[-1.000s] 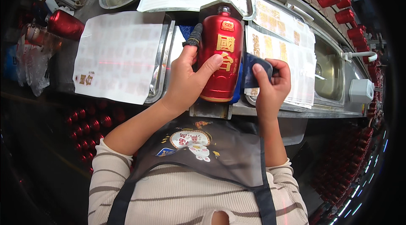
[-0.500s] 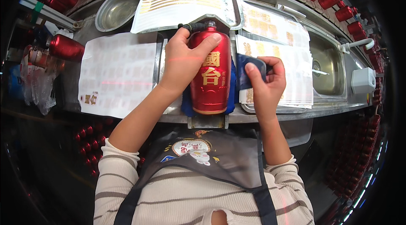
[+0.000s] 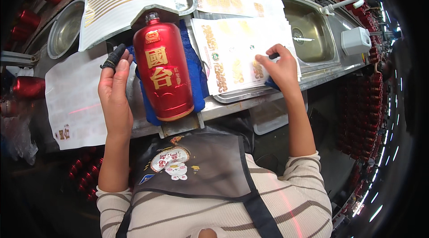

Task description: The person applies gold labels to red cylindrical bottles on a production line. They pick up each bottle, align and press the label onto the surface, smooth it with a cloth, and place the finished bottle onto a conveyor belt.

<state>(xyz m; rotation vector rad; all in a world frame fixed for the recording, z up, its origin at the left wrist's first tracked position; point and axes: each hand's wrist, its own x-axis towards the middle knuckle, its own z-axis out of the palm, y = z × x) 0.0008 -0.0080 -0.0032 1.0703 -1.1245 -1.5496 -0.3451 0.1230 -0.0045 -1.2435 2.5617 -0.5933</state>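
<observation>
A red bottle with gold characters lies tilted on a blue cloth, its neck toward the far side. My left hand is beside the bottle, off its surface, fingers stretched and a black cover on one finger. My right hand hovers over the right stack of decal sheets, thumb and forefinger apart near the printed gold pieces. From under its palm sticks out a dark blue flat scraper, apparently held by the curled fingers, which are mostly hidden.
At left lies a white sheet with few prints left. Behind are a sheet of gold strips and a metal bowl. A sink, tap and white jug stand right. More red bottles surround the counter.
My left hand has let go of the bottle's neck and moved left. My right hand has moved right over the decal sheets. The view has turned to the right.
</observation>
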